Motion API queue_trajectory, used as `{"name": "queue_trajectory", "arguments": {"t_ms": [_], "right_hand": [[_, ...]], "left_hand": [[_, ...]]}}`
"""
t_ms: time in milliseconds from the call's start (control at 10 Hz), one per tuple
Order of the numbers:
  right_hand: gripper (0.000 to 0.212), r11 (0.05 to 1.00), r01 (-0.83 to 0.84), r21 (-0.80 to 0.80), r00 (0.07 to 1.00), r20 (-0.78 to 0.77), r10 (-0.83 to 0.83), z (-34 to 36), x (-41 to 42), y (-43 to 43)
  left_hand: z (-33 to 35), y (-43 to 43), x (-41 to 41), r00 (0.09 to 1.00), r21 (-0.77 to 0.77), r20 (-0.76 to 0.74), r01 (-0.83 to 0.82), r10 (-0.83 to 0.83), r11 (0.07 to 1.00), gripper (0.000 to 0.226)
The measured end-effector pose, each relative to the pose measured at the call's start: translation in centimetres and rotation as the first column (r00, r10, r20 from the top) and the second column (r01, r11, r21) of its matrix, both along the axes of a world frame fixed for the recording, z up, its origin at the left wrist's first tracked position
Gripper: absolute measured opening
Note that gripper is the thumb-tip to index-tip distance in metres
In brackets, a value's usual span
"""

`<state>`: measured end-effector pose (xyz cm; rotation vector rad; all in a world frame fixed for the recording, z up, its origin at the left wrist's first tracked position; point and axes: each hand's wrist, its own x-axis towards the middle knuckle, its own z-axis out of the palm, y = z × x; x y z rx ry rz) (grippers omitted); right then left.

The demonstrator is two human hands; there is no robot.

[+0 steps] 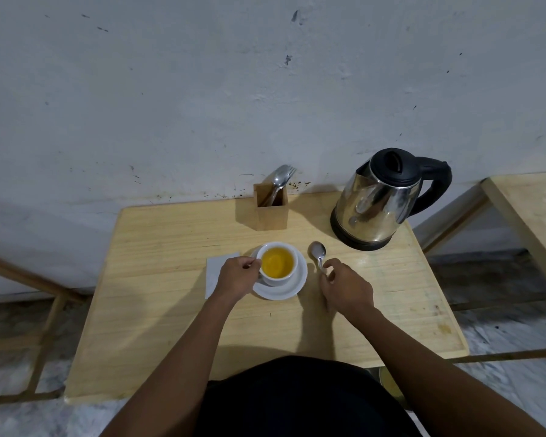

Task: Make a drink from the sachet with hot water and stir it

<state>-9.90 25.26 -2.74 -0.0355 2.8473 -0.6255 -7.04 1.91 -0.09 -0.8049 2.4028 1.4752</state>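
Note:
A white cup (278, 279) holding orange-yellow liquid stands on a white saucer (292, 290) in the middle of the wooden table (158, 310). My left hand (237, 275) grips the cup at its left side, where the handle is hidden by my fingers. My right hand (345, 287) pinches the handle of a metal spoon (317, 251), whose bowl points away from me, just right of the saucer. A flat white sachet or paper (213, 272) lies on the table, partly under my left hand.
A steel electric kettle (379, 203) with a black lid and handle stands at the back right. A wooden holder (271, 209) with cutlery sits at the back middle against the wall. Another wooden table (530, 209) stands to the right.

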Motion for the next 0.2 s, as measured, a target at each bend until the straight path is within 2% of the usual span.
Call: {"name": "queue_trajectory", "arguments": {"t_ms": [100, 200], "right_hand": [[0.026, 0.994, -0.045, -0.100, 0.994, -0.102, 0.035, 1.4, -1.2, -0.6], [0.028, 0.963, -0.102, -0.249, 0.992, -0.094, 0.080, 3.4, -2.8, -1.8]], "left_hand": [[0.7, -0.5, -0.6, 0.998, -0.053, -0.016, 0.064, -0.065, 0.997, 0.031], [2.7, -0.8, -1.6, 0.995, -0.148, -0.043, 0.082, -0.090, 0.986, 0.036]]}}
